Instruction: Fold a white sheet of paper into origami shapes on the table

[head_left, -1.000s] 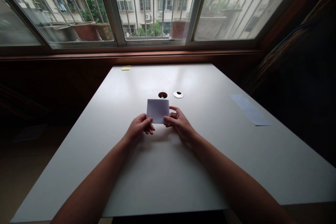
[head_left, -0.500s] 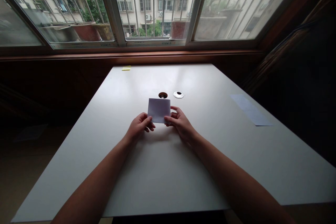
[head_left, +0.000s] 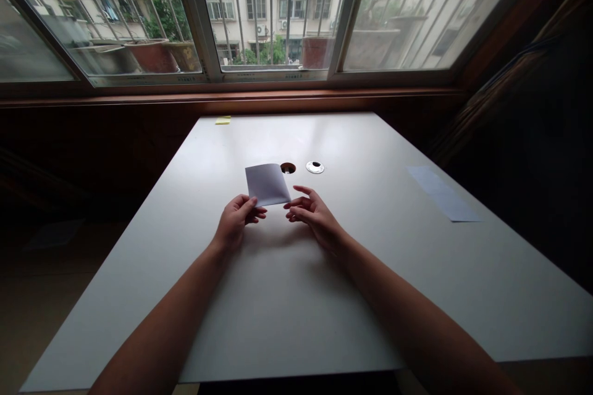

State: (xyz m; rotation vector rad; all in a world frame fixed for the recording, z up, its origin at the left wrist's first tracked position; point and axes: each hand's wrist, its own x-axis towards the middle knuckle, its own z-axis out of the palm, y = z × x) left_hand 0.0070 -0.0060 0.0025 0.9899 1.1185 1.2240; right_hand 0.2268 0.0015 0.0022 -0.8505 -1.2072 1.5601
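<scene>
A small piece of white paper (head_left: 267,184), apparently folded, is held up above the table and tilted a little. My left hand (head_left: 235,217) pinches its lower left corner between thumb and fingers. Close by its lower right corner is my right hand (head_left: 311,213), with fingers apart and index finger raised. The fingertips of that hand are at the paper's edge, and I cannot tell whether they touch it. Nothing is gripped in the right hand.
The white table (head_left: 287,308) has a round cable hole (head_left: 288,168) and a metal grommet cover (head_left: 315,167) beyond the paper. A sheet of paper (head_left: 442,193) lies at the right. Yellow sticky notes (head_left: 223,120) are at the far edge, below a barred window (head_left: 278,12).
The paper has moved left and tilted, carried by my left hand. My right hand has let go of its corner, and the fingers have spread.
</scene>
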